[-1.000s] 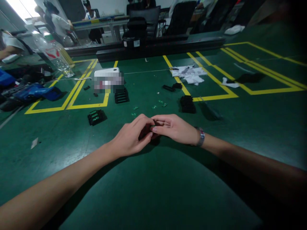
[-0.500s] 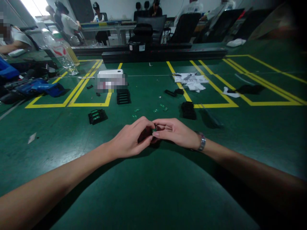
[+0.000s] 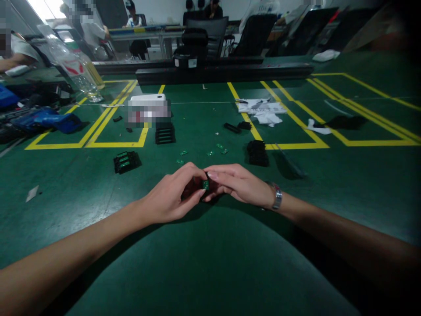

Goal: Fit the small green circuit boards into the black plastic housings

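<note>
Between the fingertips of both hands is a small green circuit board (image 3: 205, 184) with a dark edge, which looks like a black plastic frame mostly covered by fingers. My left hand (image 3: 176, 191) pinches it from the left with thumb and forefinger. From the right, my right hand (image 3: 238, 184) presses on it with its thumb, its other fingers curled behind. Just beyond the hands, several loose green boards (image 3: 210, 153) lie on the table. A black holder with green boards in it (image 3: 126, 162) rests left of them, and stacked black frames (image 3: 257, 152) sit to the right.
The green table (image 3: 210, 263) has yellow tape lines. A black slotted frame (image 3: 165, 133), a white box (image 3: 148, 105), white paper (image 3: 263, 109) and small black parts (image 3: 232, 127) lie farther back. At left are bottles (image 3: 79, 70) and a blue tool (image 3: 62, 121). People sit beyond a black rail (image 3: 223, 73).
My right thumb has moved up over the top of the held piece, and more of its green face shows. The view has shifted slightly.
</note>
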Demonstrator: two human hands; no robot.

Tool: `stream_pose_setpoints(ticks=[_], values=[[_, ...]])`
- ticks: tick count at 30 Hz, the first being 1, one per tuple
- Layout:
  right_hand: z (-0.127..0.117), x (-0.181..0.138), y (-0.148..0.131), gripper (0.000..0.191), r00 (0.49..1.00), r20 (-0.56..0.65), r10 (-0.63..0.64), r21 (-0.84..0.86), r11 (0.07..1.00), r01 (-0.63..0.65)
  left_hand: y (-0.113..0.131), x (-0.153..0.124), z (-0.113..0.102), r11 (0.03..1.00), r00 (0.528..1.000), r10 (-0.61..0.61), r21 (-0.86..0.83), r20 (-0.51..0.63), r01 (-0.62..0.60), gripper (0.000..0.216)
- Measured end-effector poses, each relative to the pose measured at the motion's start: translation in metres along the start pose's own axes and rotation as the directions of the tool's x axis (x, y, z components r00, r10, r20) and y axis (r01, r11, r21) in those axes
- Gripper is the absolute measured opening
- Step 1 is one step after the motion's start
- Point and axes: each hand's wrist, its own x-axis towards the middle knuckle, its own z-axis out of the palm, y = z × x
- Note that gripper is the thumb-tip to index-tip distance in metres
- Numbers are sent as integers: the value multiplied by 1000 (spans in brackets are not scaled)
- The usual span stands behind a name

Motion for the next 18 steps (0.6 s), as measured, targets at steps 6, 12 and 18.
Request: stream_pose_setpoints(ticks=[6, 12, 18], values=[[1, 0, -1, 35, 999, -30, 27, -18, 999, -28, 0, -1, 2, 1000, 1000, -7, -1, -8, 7, 24], [0, -1, 0, 32, 999, -39, 29, -6, 1000, -29, -2, -1, 2, 1000, 1000, -5, -7, -16, 5, 25], [0, 0, 1, 34, 998, -52, 33, -4, 999, -33, -2, -1, 2, 1000, 1000, 6, 2, -26, -6, 25]])
